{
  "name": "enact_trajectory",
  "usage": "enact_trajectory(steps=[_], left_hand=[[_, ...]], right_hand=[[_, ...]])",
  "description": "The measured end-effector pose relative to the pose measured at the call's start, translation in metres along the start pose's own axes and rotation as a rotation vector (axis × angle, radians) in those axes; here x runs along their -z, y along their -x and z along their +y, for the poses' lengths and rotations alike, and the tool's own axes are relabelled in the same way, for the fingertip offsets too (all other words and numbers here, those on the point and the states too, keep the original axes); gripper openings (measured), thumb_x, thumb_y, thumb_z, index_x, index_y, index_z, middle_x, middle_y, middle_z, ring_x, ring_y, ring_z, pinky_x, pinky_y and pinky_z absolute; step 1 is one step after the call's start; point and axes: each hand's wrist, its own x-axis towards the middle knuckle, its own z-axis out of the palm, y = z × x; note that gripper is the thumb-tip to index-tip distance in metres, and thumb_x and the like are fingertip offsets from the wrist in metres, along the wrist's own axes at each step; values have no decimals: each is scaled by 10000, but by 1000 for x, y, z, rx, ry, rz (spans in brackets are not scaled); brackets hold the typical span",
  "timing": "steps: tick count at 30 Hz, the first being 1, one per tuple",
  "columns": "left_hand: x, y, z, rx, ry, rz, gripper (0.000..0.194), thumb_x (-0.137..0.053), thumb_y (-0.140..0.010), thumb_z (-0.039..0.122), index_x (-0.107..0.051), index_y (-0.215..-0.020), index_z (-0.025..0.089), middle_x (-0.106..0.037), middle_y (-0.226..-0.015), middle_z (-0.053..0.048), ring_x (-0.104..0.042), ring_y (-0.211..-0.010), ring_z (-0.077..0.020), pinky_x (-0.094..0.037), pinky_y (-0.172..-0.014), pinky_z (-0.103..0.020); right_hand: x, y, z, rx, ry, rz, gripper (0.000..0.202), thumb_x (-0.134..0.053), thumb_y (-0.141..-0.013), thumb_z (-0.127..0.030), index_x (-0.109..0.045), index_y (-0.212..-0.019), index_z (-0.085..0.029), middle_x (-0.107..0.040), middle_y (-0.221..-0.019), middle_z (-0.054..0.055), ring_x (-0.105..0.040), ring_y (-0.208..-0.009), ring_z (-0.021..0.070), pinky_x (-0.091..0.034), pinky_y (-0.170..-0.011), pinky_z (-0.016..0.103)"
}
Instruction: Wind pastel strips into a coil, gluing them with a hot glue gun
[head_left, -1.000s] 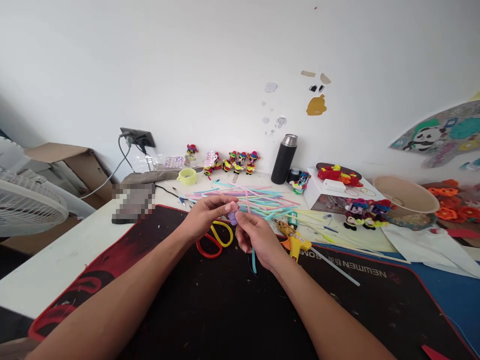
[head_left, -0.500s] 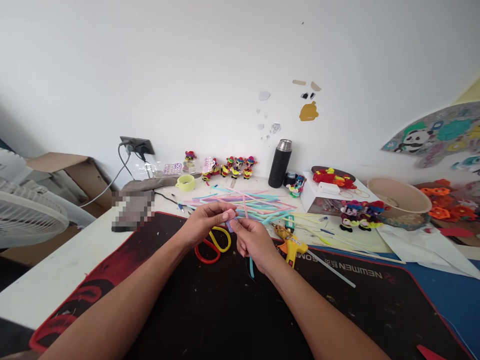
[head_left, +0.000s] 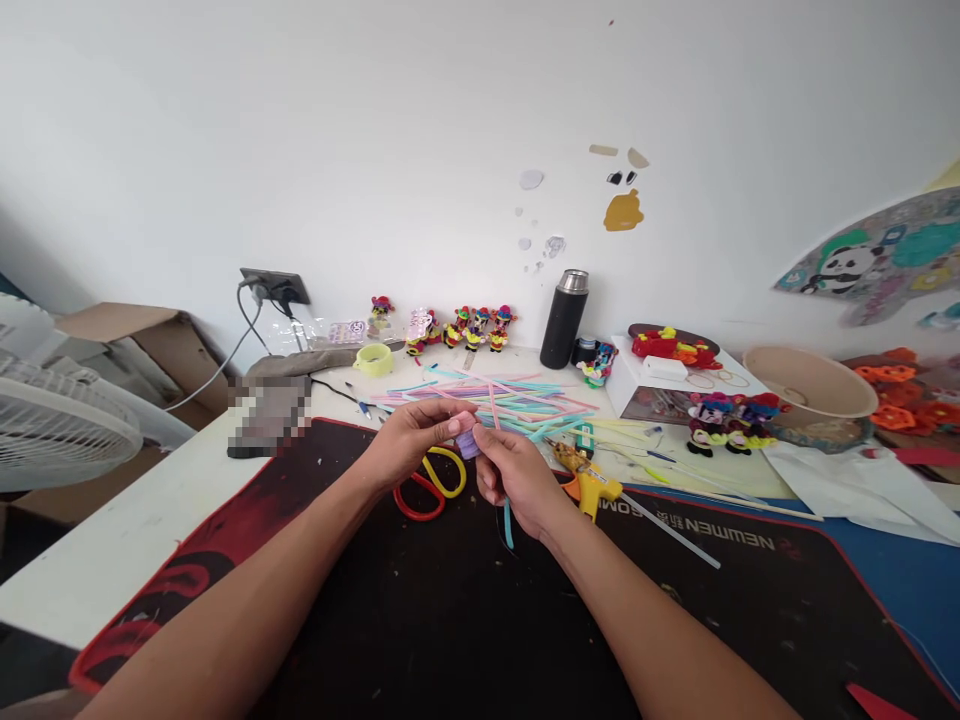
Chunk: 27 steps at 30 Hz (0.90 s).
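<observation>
Between my two hands, above the black desk mat, is a small fuzzy pink and purple pipe-cleaner piece. My left hand pinches its pink side with thumb and fingers. My right hand is closed at the purple side, its fingertips close to the left thumb. A light-blue pipe cleaner shows below the right fingers; whether that hand holds it I cannot tell. Scissors with a red and a yellow handle lie under the left hand. Right of my right hand rests a yellow glue gun.
Many pastel pipe cleaners lie behind the hands. Small pipe-cleaner figures and a black flask stand along the wall. A white box and a beige bowl are at right, a fan at left.
More of the purple part now shows between my fingers. My hands stay together and closed around the piece; the whole view has shifted slightly.
</observation>
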Motion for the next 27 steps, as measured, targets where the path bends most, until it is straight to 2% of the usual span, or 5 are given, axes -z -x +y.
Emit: enact_trajectory(steps=[4, 15, 19, 23, 27], left_hand=[[-1, 1, -1, 29, 26, 14, 377, -901, -748, 408, -829, -1043, 184, -793, -973, -75, -681, -878, -193, -534, -829, -305], [-3, 0, 0, 29, 51, 9, 402, -915, -727, 405, -830, -1045, 175, -788, -1001, -89, -674, -856, -189, -527, -789, -297], [-4, -1, -1, 43, 114, 26, 370, -927, -715, 389, -836, -1005, 179, -792, -929, -71, -676, -813, -179, -522, -777, -297], [-5, -2, 1, -20, 130, 51, 341, -943, -692, 359, -843, -971, 190, -799, -948, -66, -693, -846, -192, -527, -808, -311], [-4, -2, 2, 21, 168, 84, 348, -947, -673, 386, -846, -939, 185, -806, -896, -80, -710, -817, -204, -538, -787, -325]], right_hand=[[-1, 0, 0, 3, 35, 10, 549, -726, -806, -710, -536, -713, -203, -385, -423, -106, -392, -328, 74, -236, -354, 214], [0, -1, 4, 34, 10, 47, 519, -747, -817, -663, -547, -693, -201, -370, -405, -104, -366, -333, 68, -234, -365, 218], [-2, 0, 5, -1, -24, 43, 540, -728, -823, -687, -539, -694, -198, -433, -435, -85, -398, -331, 73, -232, -353, 213], [-3, 1, 2, 33, -12, 2, 579, -649, -881, -706, -528, -653, -187, -503, -476, -49, -427, -345, 70, -226, -350, 207], [-2, 2, -1, -9, 25, -14, 499, -698, -852, -675, -605, -784, -189, -538, -489, -63, -423, -337, 72, -236, -344, 197]])
